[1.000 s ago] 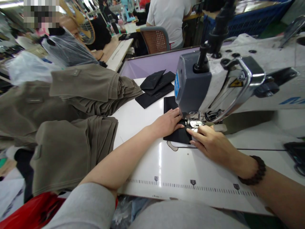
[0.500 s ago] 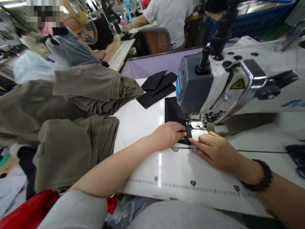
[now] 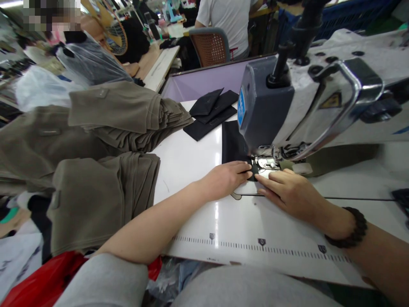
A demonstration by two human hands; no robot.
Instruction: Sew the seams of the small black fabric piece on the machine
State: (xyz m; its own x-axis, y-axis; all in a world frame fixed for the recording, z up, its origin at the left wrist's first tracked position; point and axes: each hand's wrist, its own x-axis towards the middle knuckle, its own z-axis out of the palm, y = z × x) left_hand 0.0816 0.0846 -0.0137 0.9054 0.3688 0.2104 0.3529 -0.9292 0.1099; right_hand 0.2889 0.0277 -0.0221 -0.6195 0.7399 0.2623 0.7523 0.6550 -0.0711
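A black fabric piece (image 3: 232,140) lies under the head of the sewing machine (image 3: 266,100), its near right corner beside the metal needle plate (image 3: 267,164). My left hand (image 3: 230,175) rests flat on the near part of this piece, fingers together and stretched toward the presser foot. On the other side, my right hand (image 3: 287,189) lies on the machine bed, with its index fingertip touching the fabric's corner and the other fingers slightly bent. The needle tip is too small to make out. An olive strip (image 3: 348,157) lies to the right, behind the right hand.
Several black pieces (image 3: 211,113) lie overlapped on the white table (image 3: 188,166) beyond my left hand. Stacks of olive-brown fabric pieces (image 3: 89,200) cover the left side. A purple panel (image 3: 198,81) edges the back, with a chair (image 3: 211,47) and a seated person beyond.
The black piece has slid away from me under the presser foot, so less of it shows at its near edge. Both hands stay beside it. The view has shifted slightly.
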